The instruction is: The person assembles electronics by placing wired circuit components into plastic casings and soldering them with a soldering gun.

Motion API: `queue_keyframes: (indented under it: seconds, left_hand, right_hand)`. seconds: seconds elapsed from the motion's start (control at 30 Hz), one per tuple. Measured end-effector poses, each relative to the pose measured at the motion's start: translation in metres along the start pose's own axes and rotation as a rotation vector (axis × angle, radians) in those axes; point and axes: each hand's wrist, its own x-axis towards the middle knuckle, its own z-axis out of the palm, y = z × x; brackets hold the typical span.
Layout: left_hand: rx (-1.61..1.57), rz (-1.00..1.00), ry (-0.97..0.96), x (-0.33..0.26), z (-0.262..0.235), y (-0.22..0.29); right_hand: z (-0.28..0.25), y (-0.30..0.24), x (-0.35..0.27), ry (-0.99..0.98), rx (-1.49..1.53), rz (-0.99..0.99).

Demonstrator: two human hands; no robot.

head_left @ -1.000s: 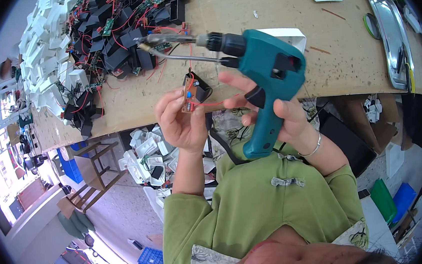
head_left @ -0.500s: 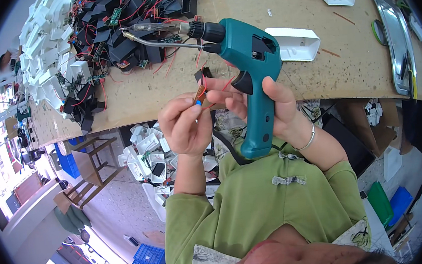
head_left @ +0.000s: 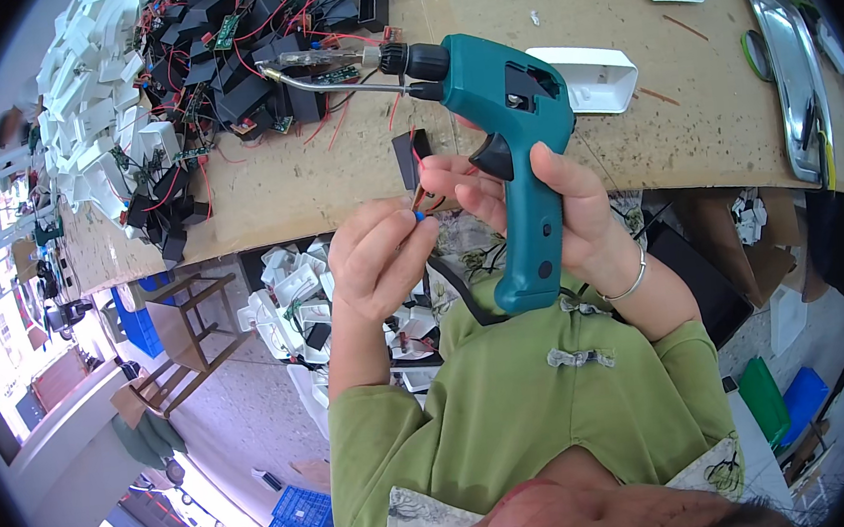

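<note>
My right hand (head_left: pixel 578 205) is wrapped around the handle of a green soldering gun (head_left: pixel 472 83), its thumb on the near side. The gun's bent metal tip points left, beside a clear tube. In a pinch, my left hand (head_left: pixel 371 258) holds a small brown circuit board (head_left: pixel 420 200) with a blue component (head_left: pixel 420 215). The board is seen nearly edge-on and the fingers cover much of it. Red wire runs by the right fingertips, which are close to the board. Just beyond them is a black plastic piece (head_left: pixel 407 162).
Black housings (head_left: pixel 236 89) with red wires and green boards are heaped at the far left, beside a pile of white housings (head_left: pixel 96 91). A white open case (head_left: pixel 602 82) lies behind the gun. At right are a metal tray (head_left: pixel 783 81) and a tape roll (head_left: pixel 755 56).
The soldering gun has shifted slightly right with my right hand. My left hand has moved a little right and turned the board more edge-on. More of the black piece shows.
</note>
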Motion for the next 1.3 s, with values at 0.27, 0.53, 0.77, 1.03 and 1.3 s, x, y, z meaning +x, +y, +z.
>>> queue_keyframes:
  seconds: [0.27,0.53,0.77,1.03,1.3]
  left_hand:
    - [-0.003,0.025,-0.035,-0.004,-0.003,0.001]
    - [-0.060,0.093,-0.046,-0.008,-0.004,-0.005]
    - [-0.055,0.014,-0.018,-0.011,0.001,-0.004]
    - [0.072,-0.072,0.138,-0.005,0.014,-0.004]
    - [-0.038,-0.212,-0.119,0.051,0.026,0.012]
  right_hand:
    - [-0.003,0.001,-0.004,0.006,-0.081,-0.014]
    - [-0.005,-0.001,-0.001,0.045,0.027,0.031]
    - [-0.004,0.009,-0.001,0.078,0.029,-0.030]
    - [0.009,0.019,-0.020,0.066,-0.314,-0.292]
    - [0.007,-0.004,-0.044,0.053,-0.584,-0.299]
